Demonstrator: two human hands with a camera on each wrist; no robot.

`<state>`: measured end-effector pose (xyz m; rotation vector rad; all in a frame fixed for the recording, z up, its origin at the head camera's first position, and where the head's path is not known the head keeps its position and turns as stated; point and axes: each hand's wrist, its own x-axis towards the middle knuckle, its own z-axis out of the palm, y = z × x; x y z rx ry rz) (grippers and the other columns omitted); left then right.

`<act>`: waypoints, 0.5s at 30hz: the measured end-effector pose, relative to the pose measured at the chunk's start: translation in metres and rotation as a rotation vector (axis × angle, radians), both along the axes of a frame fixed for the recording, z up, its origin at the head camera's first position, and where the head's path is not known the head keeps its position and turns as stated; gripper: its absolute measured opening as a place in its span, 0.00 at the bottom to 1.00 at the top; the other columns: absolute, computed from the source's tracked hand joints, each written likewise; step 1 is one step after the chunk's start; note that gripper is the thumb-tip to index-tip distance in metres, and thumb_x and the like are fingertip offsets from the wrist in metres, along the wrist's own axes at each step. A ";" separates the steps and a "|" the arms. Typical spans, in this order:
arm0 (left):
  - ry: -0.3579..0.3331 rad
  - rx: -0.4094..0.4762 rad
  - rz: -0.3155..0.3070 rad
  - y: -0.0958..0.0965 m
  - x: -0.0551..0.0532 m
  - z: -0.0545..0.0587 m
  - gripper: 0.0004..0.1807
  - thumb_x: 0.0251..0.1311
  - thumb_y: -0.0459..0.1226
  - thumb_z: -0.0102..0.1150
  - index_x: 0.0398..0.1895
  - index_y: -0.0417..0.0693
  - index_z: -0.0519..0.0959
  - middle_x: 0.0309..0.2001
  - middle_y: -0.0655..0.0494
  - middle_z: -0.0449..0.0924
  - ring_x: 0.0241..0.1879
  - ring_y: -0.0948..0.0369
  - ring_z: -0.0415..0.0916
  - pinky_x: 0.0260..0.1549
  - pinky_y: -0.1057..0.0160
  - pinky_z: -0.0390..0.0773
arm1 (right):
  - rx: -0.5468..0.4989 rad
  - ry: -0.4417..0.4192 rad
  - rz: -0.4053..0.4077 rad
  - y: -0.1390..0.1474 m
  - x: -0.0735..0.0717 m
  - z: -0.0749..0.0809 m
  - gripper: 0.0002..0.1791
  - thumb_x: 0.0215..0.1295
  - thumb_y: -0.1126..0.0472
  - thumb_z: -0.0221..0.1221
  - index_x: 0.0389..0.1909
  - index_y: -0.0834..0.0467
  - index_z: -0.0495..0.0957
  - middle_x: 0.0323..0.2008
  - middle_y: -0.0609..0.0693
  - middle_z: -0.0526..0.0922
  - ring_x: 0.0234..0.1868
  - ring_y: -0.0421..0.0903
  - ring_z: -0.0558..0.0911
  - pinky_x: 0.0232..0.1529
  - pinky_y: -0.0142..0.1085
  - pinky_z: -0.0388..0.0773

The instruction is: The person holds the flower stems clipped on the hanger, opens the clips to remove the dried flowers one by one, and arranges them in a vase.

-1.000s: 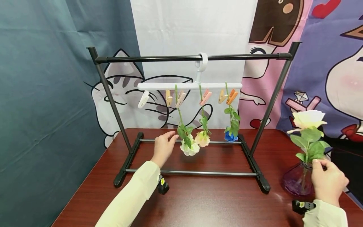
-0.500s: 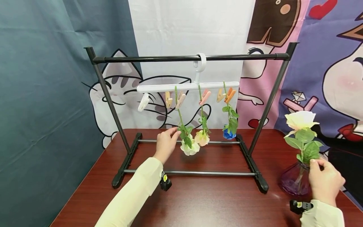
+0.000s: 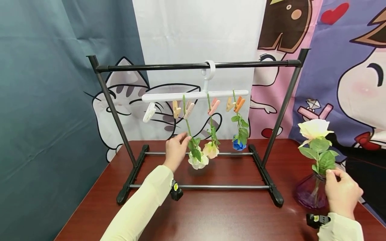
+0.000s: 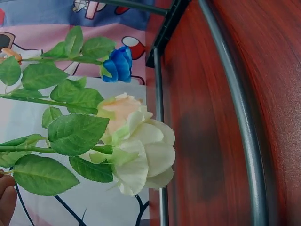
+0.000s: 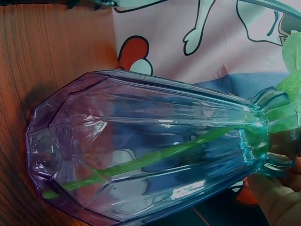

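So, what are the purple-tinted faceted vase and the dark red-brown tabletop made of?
Vase: glossy, probably glass, given sharp highlights and the green stem showing through; perhaps plastic. Tabletop: soft sheen, wood or laminate, by its streaked grain.

No legible lettering, brand or number; yellow marks on the black wrist cameras, too small to read

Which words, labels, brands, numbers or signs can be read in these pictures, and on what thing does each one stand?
None: no word, brand or number can be read.
Too small to read: the yellowish marks on the black left-wrist device and the black right-wrist device.
No lettering that I can see: the vase, the white hanger.
Only drawings: the backdrop.
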<state>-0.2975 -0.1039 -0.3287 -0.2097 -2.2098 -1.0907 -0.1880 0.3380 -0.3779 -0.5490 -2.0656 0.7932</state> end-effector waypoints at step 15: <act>-0.065 -0.073 -0.004 0.009 -0.003 0.004 0.13 0.58 0.47 0.59 0.39 0.50 0.85 0.33 0.54 0.85 0.36 0.55 0.81 0.36 0.55 0.76 | -0.009 0.003 -0.007 0.001 -0.001 -0.003 0.16 0.62 0.62 0.49 0.36 0.72 0.77 0.49 0.70 0.75 0.44 0.70 0.72 0.47 0.57 0.56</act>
